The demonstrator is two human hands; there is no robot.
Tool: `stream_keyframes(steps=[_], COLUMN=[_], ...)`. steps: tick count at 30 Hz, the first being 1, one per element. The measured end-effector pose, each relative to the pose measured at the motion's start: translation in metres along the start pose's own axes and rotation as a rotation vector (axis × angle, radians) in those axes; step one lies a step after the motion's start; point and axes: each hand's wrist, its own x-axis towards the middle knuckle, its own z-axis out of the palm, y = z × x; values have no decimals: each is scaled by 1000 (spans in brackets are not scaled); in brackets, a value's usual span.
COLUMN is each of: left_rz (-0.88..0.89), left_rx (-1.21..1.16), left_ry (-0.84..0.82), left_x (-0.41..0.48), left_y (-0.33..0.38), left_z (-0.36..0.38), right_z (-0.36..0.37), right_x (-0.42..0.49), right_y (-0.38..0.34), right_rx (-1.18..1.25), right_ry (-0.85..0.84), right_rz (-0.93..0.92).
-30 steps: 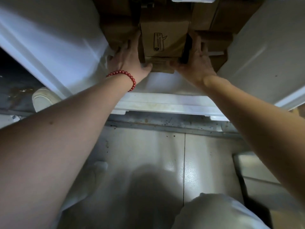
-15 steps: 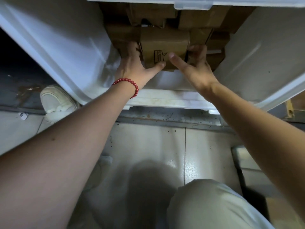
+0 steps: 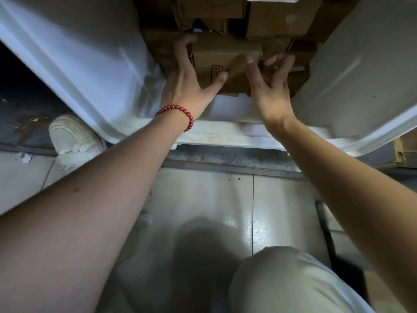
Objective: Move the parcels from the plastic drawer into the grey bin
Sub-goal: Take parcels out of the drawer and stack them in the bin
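Loosening up with the right hand (image 3: 270, 86) compared to half a second back: sliding it a little up and out toward the right edge of the box (image 3: 225, 55), and fanning the fingers (image 3: 281, 61) out wide instead of laying them close along that side. Getting a fair bit of blur there, so not calling whether those fingertips are actually touching cardboard. Leaning the thumb up against the front face near the top right corner, by the look of it, and not clamping anything.

Still gripping that same box with the left hand (image 3: 188, 86), pretty much where it was: running the fingers up the left side, hooking one over the top corner, and pressing the thumb onto the front just beside the printed label (image 3: 215, 71). Wearing a red bead bracelet (image 3: 178, 111) on that wrist.

Not lifting anything out yet. Keeping the box down inside the white drawer (image 3: 90, 64), close to its front wall, and butting it up against the other boxes (image 3: 282, 16) piling behind and beside it, all plain brown cardboard.

Crouching over a pale tiled floor (image 3: 203, 199), with a knee (image 3: 293, 279) poking into the bottom of the shot. Also spotting a white shoe (image 3: 72, 134) just left of the drawer, partly tucked under its slanting side, and a scuffed metal strip (image 3: 225, 163) running across the floor right below the drawer front.
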Motion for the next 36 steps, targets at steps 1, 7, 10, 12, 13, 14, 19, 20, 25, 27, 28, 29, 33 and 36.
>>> stream_keyframes(steps=[1,7,10,12,13,14,19,20,25,27,28,29,33,36], left_rz=[39,99,82,70,55,41,-19,-27,-74,-79,-85,-95,-150,-182], left_rx=[25,138,166,157,137,109,65,68,34,-11,-35,-57,-158,-134], left_ry=[-12,-28,-24,-29,-37,-52,-204,-216,-187,-183,-176,-168,-162,-171], left_x=[-2,2,7,11,14,18,34,37,37,33,31,28,11,-7], left_y=[1,9,18,19,18,16,12,13,16,16,16,19,28,32], left_z=[0,-4,-7,-7,-7,-6,-15,-18,-20,-20,-20,-21,-25,-34], right_z=[0,3,5,6,7,7,3,2,-2,-7,-9,-10,-11,-15], right_x=[-4,-15,-8,-1,3,7,21,22,22,19,17,14,-1,-19], right_y=[3,8,4,1,0,0,5,6,9,8,7,6,1,2], right_rx=[-26,-72,-88,-99,-112,-129,-186,-197,-179,-150,-141,-127,-80,-69], right_ry=[-9,-45,-54,-58,-56,-53,-101,-116,-153,-160,-159,-157,-151,-180], right_rz=[-51,-301,-277,-257,-242,-228,-202,-201,-212,-201,-194,-183,-105,-105])
